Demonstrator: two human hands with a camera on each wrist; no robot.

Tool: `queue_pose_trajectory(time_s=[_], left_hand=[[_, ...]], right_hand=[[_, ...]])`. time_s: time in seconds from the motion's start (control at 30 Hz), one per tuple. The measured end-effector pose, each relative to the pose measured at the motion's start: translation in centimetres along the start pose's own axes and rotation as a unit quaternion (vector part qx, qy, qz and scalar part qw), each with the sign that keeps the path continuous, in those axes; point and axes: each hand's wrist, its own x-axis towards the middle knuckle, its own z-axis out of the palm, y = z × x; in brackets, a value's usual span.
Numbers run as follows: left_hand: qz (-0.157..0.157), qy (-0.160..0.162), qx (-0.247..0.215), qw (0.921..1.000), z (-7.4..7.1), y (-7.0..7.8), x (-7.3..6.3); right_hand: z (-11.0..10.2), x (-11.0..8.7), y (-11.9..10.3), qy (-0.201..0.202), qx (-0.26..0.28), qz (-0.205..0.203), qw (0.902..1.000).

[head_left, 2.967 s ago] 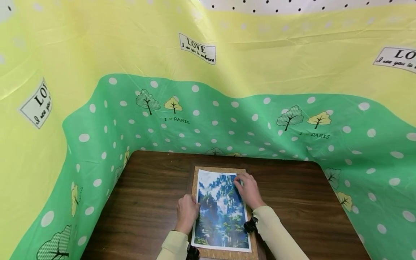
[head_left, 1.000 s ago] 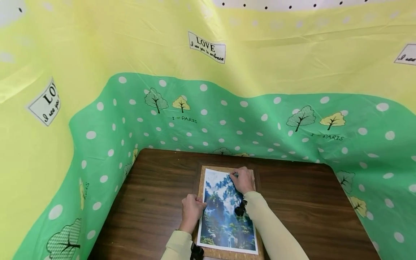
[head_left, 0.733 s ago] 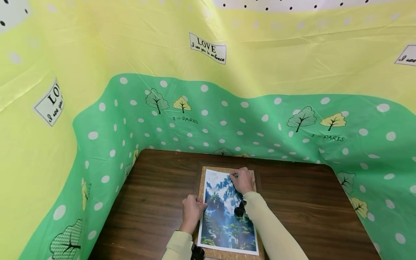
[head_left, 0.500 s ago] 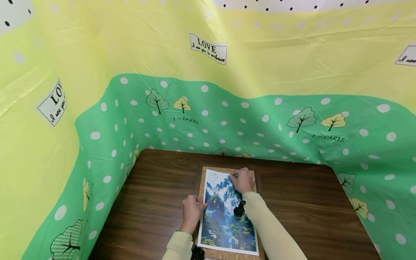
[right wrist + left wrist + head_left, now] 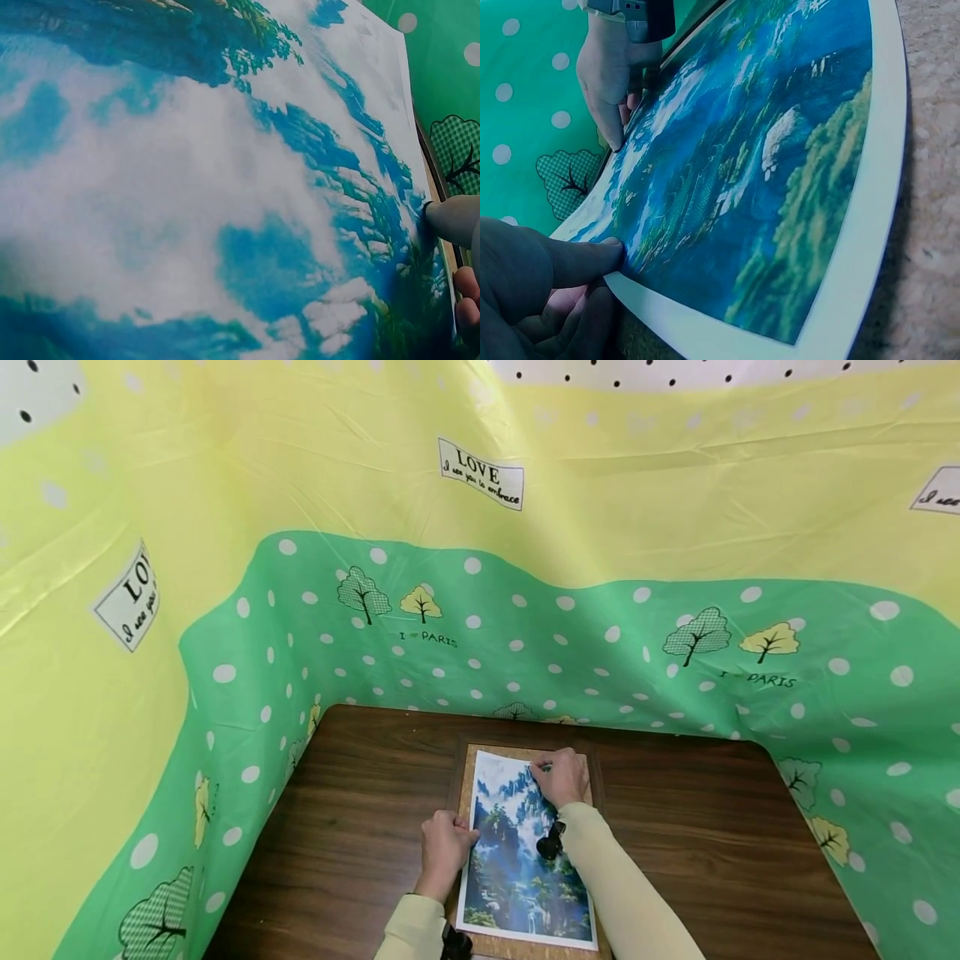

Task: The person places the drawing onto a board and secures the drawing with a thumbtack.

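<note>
We are laying a print on a cork board that rests on the table. So far the print is lying on the board with cork showing along its left and far edges, so the placing looks mostly done; it is sitting slightly askew, and squaring and flattening it seem to be what is left.

Our left hand is touching the print's left edge, thumb pressing the white border while the other fingers are curling loosely below it. Our right hand is pressing bent fingertips near the far right corner.

The print's long axis is running away from us towards the green curtain, leaning a little to the left at the far end, picture side up.
</note>
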Motion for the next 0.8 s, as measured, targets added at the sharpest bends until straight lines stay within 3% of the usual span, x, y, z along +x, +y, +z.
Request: queue_pose_trajectory(time_s=[0.37,0.8], left_hand=[[0.010,0.004,-0.012,0.9999,-0.02,-0.20,-0.10],[0.019,0.011,-0.004,0.9998,-0.10,0.01,-0.17]], right_hand=[[0.12,0.05,0.23,0.005,0.035,0.008,0.9993],[0.36,0.46,0.11,0.015,0.045,0.046,0.9978]])
